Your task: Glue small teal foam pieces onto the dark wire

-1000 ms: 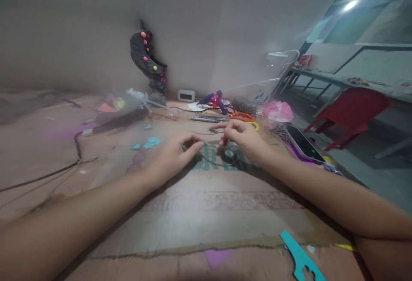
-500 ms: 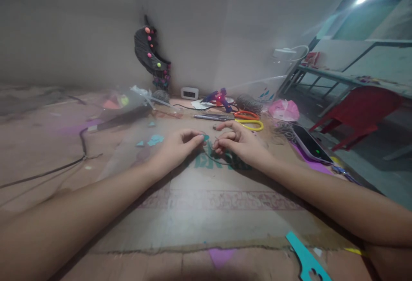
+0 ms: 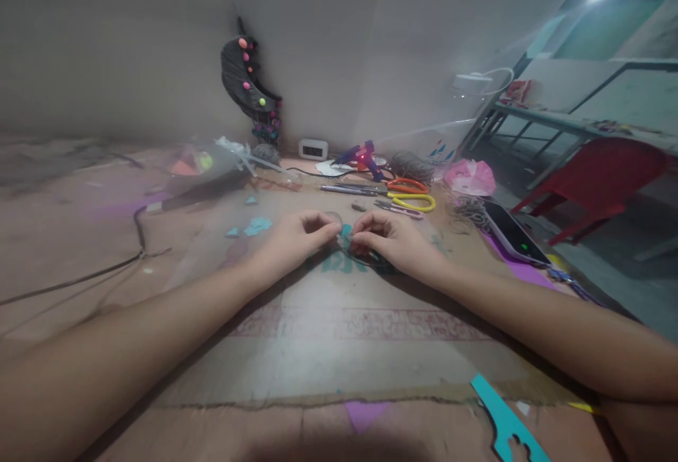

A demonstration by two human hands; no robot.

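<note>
My left hand point(image 3: 299, 237) and my right hand point(image 3: 395, 239) almost meet over a printed board, both closed in a pinch. Between the fingertips shows a small teal piece point(image 3: 346, 229), held by my left thumb and fingers. A thin grey cord point(image 3: 356, 259) loops below the fingers, and my right hand pinches it close to the piece. The exact contact is partly hidden by the fingertips. Left of my left hand lie several light-blue cut pieces point(image 3: 258, 226). Just beyond my right hand rest a small pink-handled tool point(image 3: 407, 212) and scissors with orange and yellow handles point(image 3: 413, 200).
A glue gun point(image 3: 363, 158) with a red light stands at the back, beside a small white clock point(image 3: 313, 149) and grey yarn point(image 3: 410, 165). A phone point(image 3: 513, 231) lies at right. In front is a turquoise cutout point(image 3: 506, 419). A dark crescent ornament point(image 3: 244, 80) leans against the wall.
My right hand has come down and left, its fingers closing near the teal piece. The pink-handled tool behind it now shows. The view has shifted slightly.
</note>
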